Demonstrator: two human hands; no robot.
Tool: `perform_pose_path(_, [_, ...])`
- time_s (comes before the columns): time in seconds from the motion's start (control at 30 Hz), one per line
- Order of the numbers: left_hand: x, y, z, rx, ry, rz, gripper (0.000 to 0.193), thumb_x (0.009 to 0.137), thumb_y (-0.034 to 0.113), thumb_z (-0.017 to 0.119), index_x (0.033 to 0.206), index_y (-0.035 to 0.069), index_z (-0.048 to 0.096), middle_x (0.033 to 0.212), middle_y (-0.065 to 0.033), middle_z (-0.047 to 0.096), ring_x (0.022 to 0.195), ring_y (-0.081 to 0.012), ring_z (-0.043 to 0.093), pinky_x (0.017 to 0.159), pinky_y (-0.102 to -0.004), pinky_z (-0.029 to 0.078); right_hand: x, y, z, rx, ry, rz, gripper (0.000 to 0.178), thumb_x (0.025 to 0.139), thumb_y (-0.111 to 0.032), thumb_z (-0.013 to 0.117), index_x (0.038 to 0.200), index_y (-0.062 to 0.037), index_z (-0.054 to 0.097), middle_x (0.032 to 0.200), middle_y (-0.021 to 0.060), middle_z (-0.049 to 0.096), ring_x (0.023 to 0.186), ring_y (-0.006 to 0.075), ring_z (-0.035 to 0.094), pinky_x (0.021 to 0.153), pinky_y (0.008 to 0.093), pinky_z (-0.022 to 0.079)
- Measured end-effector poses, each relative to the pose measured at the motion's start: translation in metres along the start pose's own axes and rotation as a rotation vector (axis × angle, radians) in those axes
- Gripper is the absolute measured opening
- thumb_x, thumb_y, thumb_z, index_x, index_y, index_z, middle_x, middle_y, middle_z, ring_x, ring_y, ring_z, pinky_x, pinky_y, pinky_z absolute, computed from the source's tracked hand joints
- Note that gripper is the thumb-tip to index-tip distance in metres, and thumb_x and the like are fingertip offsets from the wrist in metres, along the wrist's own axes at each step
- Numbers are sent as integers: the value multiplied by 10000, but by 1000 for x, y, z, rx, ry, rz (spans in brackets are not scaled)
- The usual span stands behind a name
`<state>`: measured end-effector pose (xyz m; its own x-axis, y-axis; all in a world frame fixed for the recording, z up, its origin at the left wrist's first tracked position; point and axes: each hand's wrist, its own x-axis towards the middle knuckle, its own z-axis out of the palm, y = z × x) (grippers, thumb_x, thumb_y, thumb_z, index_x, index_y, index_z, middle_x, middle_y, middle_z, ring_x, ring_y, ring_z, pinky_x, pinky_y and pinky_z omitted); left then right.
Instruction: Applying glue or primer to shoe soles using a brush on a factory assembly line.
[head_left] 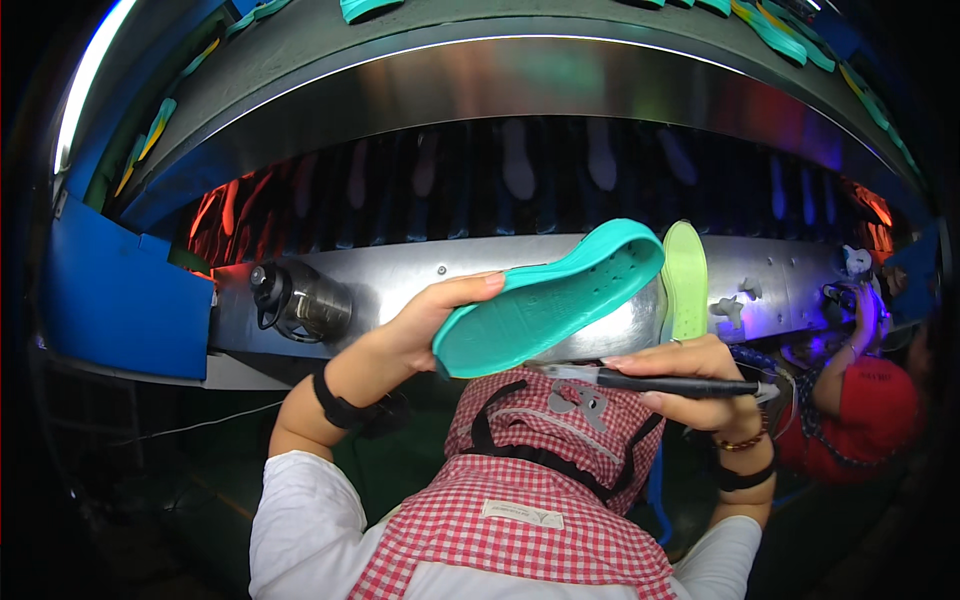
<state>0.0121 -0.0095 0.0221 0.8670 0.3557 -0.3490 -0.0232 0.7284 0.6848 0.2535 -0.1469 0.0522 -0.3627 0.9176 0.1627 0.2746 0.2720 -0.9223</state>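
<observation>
My left hand (425, 315) grips a teal shoe sole (550, 300) near its left end, thumb over the rim. The sole is tilted up above the front of the metal bench, its hollow inner side with several small holes facing me. Between the fingers of my right hand (700, 375) is a brush (670, 383) with a black handle, lying nearly level. Its pale metal end points left, close below the sole's lower edge; whether the tip touches the sole I cannot tell. Behind my right hand, a light green sole (686, 285) lies on the bench.
A dark translucent bottle (305, 300) rests at the bench's (385, 265) left. Grey crumpled bits (730, 310) lie right. Behind is a dark slot with reddish glow at both ends, under a conveyor (450, 25) carrying teal soles. A person in a red cap (880, 410) works at right.
</observation>
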Motion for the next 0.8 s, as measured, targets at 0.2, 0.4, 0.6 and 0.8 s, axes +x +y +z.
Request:
perform_pose_path(0.2, [28, -25, 7, -350, -42, 97, 527, 843, 301, 459, 1250, -21, 365, 1162, -218, 489, 1022, -323, 530, 839, -452, 462, 20, 35, 18, 88, 321, 10, 184, 758, -6, 587, 935, 30, 619, 908, 157, 639, 718, 163, 622, 663, 236, 495])
perform_pose_path(0.4, [33, -28, -5, -405, -24, 134, 512, 847, 308, 446, 1244, -7, 372, 1168, -221, 481, 1003, -349, 541, 832, -484, 459, 42, 71, -2, -168, 876, -23, 187, 743, 55, 563, 925, 42, 603, 937, 159, 628, 748, 208, 635, 664, 269, 500])
perform_pose_path(0.6, [22, -35, -24, -361, 92, 207, 497, 868, 336, 437, 1235, 3, 399, 1123, -144, 530, 980, -255, 550, 834, -419, 454, 23, 30, 25, 92, 303, 13, 146, 718, -44, 591, 831, 29, 647, 732, 138, 631, 518, 131, 546, 482, 231, 419])
perform_pose_path(0.8, [-70, 48, -2, -126, 230, 774, 575, 866, 372, 359, 1261, -46, 344, 1191, -232, 468, 1036, -361, 509, 903, -482, 390, -20, 59, -10, 621, 473, -313, 244, 831, -160, 526, 1001, 12, 492, 1046, 274, 544, 339, 101, 418, 369, 190, 344])
